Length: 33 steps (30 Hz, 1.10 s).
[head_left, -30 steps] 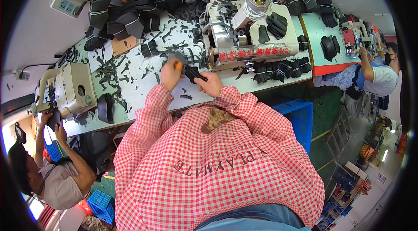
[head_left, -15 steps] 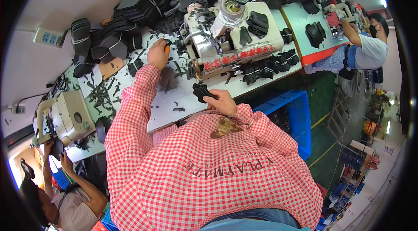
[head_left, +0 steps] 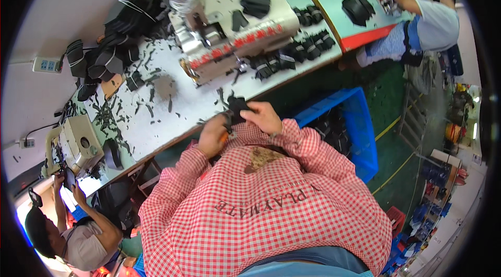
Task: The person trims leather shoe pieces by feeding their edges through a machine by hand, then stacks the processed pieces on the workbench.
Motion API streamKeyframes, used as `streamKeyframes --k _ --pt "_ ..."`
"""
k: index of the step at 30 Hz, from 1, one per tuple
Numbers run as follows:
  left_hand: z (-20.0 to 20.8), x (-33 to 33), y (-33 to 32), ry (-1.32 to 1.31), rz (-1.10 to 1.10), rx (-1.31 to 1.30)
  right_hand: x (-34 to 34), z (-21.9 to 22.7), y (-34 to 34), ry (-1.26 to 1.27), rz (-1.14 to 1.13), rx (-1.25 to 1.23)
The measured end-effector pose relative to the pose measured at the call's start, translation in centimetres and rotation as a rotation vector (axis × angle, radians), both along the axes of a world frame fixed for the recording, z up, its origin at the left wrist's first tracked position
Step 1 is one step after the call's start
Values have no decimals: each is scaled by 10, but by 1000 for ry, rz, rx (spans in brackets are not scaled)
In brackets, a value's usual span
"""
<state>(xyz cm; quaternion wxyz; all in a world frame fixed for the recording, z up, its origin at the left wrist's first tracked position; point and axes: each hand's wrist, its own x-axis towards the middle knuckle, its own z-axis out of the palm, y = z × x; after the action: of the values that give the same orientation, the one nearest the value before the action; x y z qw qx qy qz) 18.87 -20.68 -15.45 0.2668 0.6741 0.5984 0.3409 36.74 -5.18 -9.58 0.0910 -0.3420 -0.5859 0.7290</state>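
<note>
Close to my body, just off the table's front edge, my right hand (head_left: 264,118) pinches a small bundle of black cut pieces (head_left: 238,107). Against the left side of that bundle is my left hand (head_left: 211,137), closed round an orange-handled tool (head_left: 224,136). The tool's working end is mostly hidden and blurred, so its exact kind does not show. Beyond both hands stands a cream sewing-type machine (head_left: 242,26), with loose black pieces (head_left: 255,3) lying on top.
Black scraps (head_left: 117,115) litter the white table (head_left: 169,115). Stacks of black pieces (head_left: 130,13) line the back, and tied bundles (head_left: 313,44) lie before the machine. A blue crate (head_left: 368,141) stands at my right. Co-workers sit at left (head_left: 83,240) and far right (head_left: 438,24).
My left hand has come back from the tabletop with the orange-handled tool to the black bundle in my right hand. The view has shifted, so the machine appears further left.
</note>
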Motion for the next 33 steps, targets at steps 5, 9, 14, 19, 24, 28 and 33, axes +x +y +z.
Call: streamKeyframes --k 5,9,14,19,24,28,33 --pt "17 20 -8 -61 261 -340 15 -6 18 -3 -2 61" --pt "83 -9 28 -773 438 -606 7 3 30 -133 77 259" --pt "82 -32 30 -948 467 -665 -21 -5 35 -169 149 365" --pt "55 -50 26 197 151 -156 -65 -13 17 -392 356 989" --pt "-2 -77 33 241 295 -46 -108 -44 -6 -607 474 999" --pt "-15 -84 29 99 293 -81 -118 -47 -18 -624 492 995" --pt "-27 -72 20 -68 324 -70 -119 -44 -31 -680 346 961"
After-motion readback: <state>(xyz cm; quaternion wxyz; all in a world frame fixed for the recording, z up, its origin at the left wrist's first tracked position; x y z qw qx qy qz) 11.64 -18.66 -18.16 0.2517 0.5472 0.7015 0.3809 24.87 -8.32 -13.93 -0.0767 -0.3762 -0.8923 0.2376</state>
